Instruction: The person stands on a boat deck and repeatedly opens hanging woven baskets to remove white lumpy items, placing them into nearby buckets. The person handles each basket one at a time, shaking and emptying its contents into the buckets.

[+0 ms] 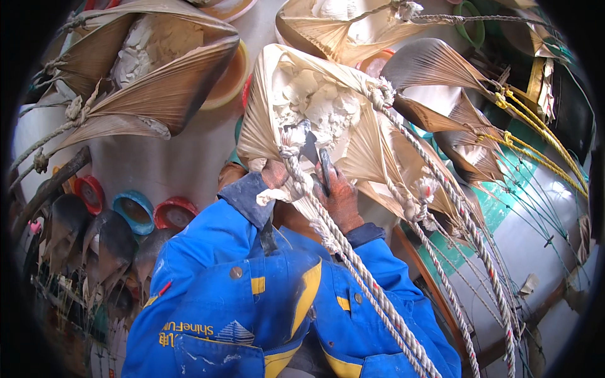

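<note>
A pleated beige cloth (252, 116) hangs by ropes in front of me, cupping a broken, crumbly white mass (324, 110). My right hand (341, 200) is closed around the dark handle of a knife (309, 146); its flat grey blade reaches into the cloth, against the white mass and near the knotted corner (292, 140). Just below that knot, my left hand (273, 174) appears to grip the cloth's near edge, with most of its fingers hidden. A torn white scrap (273, 194) hangs beside the left wrist.
Thick white ropes (353, 258) run from the cloth down past my right side. More filled cloths hang around, one at the far left (173, 94) and one at the top (315, 31). Yellow ropes (548, 135) stretch at right. Red (176, 213) and blue basins (133, 211) sit at left.
</note>
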A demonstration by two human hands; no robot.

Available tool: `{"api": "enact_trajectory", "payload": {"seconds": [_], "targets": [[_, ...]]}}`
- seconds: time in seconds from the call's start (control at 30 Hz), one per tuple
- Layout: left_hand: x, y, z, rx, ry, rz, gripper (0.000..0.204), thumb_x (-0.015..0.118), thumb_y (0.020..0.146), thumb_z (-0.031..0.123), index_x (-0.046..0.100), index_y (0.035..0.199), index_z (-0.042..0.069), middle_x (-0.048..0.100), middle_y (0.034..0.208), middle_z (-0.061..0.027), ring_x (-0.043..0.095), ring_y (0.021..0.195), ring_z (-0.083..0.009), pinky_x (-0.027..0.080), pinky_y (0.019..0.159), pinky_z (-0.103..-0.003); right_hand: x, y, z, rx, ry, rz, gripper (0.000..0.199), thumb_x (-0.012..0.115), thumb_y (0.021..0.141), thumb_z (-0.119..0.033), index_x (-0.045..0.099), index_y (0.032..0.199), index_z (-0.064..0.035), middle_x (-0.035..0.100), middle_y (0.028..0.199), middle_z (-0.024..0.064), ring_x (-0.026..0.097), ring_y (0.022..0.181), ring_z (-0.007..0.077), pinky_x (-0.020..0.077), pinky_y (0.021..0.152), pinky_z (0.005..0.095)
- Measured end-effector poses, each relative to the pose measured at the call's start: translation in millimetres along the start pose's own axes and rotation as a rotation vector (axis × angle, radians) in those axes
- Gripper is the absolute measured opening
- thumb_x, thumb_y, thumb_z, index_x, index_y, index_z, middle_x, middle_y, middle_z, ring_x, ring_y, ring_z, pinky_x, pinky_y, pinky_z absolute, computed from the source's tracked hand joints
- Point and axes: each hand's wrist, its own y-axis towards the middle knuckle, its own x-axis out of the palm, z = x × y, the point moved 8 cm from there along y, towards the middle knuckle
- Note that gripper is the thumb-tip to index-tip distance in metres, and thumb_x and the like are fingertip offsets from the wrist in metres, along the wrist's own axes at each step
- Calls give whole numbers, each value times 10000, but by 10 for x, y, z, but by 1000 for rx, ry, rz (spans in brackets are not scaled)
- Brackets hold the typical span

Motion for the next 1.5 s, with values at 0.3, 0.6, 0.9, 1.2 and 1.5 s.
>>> {"api": "enact_trajectory", "payload": {"seconds": [0.3, 0.6, 0.9, 1.2, 1.5], "targets": [[487, -608, -554, 584, 456, -775, 418, 471, 959, 242, 491, 1331, 54, 504, 1349, -100, 475, 1235, -223, 390, 1036, -348, -626, 109, 333, -77, 142, 234, 463, 646, 836, -78, 524, 1282, -51, 642, 1025, 149, 631, 886, 330, 502, 774, 367], [313, -638, -1221, 509, 737, -773, 431, 472, 953, 244, 474, 1333, 42, 509, 1326, -146, 459, 1242, -262, 331, 1076, -378, -707, 237, 441, -205, -35, 307, 452, 650, 826, -91, 528, 1260, -62, 633, 1017, 142, 609, 928, 330, 477, 827, 409], [-519, -1294, 1503, 1196, 942, 9, 544, 722, 754, 326, 583, 1208, 60, 566, 1203, -185, 538, 1122, -340, 430, 950, -459, -715, 386, 651, -137, 78, 148, 376, 632, 837, -121, 541, 1195, -51, 598, 1134, 176, 577, 1025, 378, 456, 888, 449], [-412, -1120, 823, 1201, 832, -97, 295, 577, 749, 131, 593, 1043, 116, 610, 918, -122, 578, 942, -316, 448, 831, -393, -500, -1545, 1163, 472, 454, 270, 309, 523, 935, -162, 563, 1186, 14, 639, 929, 74, 598, 875, 183, 479, 799, 322], [-321, -1191, 43, 984, 755, -246, 261, 671, 709, 229, 666, 936, 99, 637, 885, -123, 593, 928, -318, 465, 820, -425, 67, -1472, 367, 242, 497, 139, 350, 517, 939, -147, 533, 1262, -13, 587, 813, 15, 535, 682, 74, 442, 591, 231]]}}
